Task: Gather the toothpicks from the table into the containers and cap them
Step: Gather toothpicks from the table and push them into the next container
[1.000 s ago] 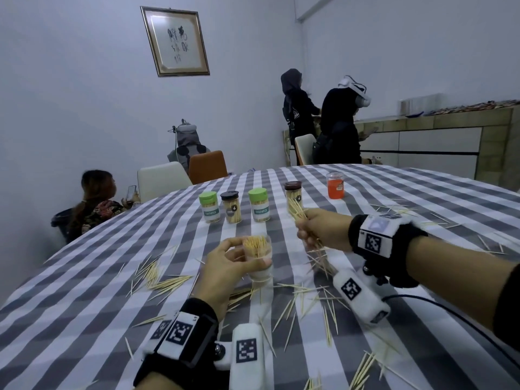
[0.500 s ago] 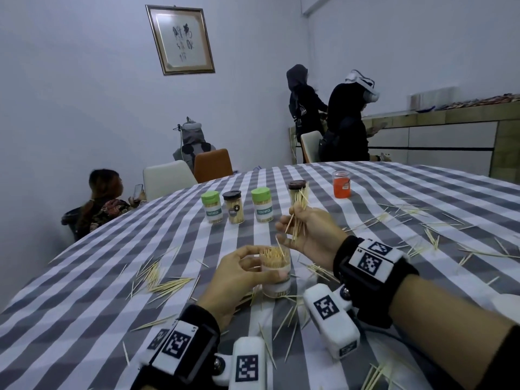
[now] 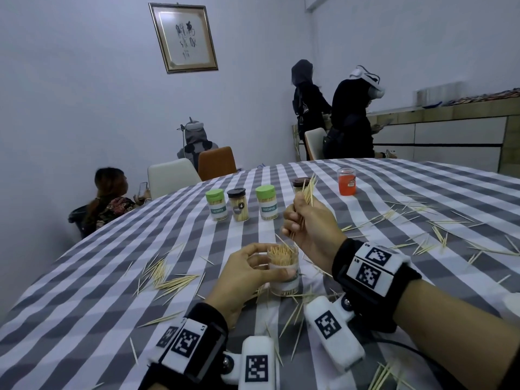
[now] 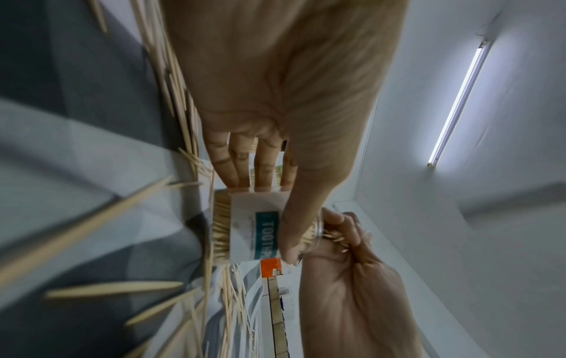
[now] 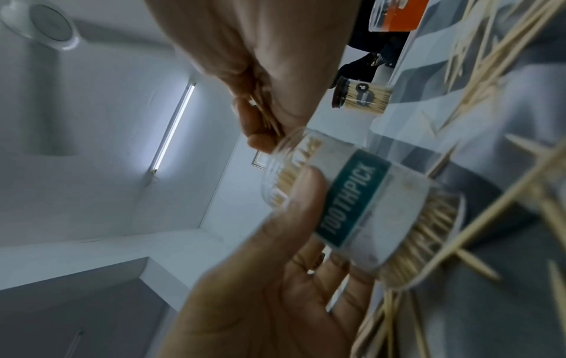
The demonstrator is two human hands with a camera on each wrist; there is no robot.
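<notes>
A left hand (image 3: 247, 274) grips an uncapped clear plastic toothpick jar (image 3: 283, 273), nearly full, standing on the striped table (image 3: 84, 277) near its front edge. The right hand (image 3: 311, 226) clutches a bundle of wooden toothpicks (image 3: 308, 191) just above it. Four capped jars (image 3: 266, 202) stand mid-table — many loose toothpicks (image 3: 174, 281) remain scattered, so much is left.

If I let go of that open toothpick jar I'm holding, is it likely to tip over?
Probably not: the open toothpick jar stands upright on the striped tablecloth. It looks nearly full, so likely bottom-steady. Loose toothpicks under its base might rock it.
</notes>
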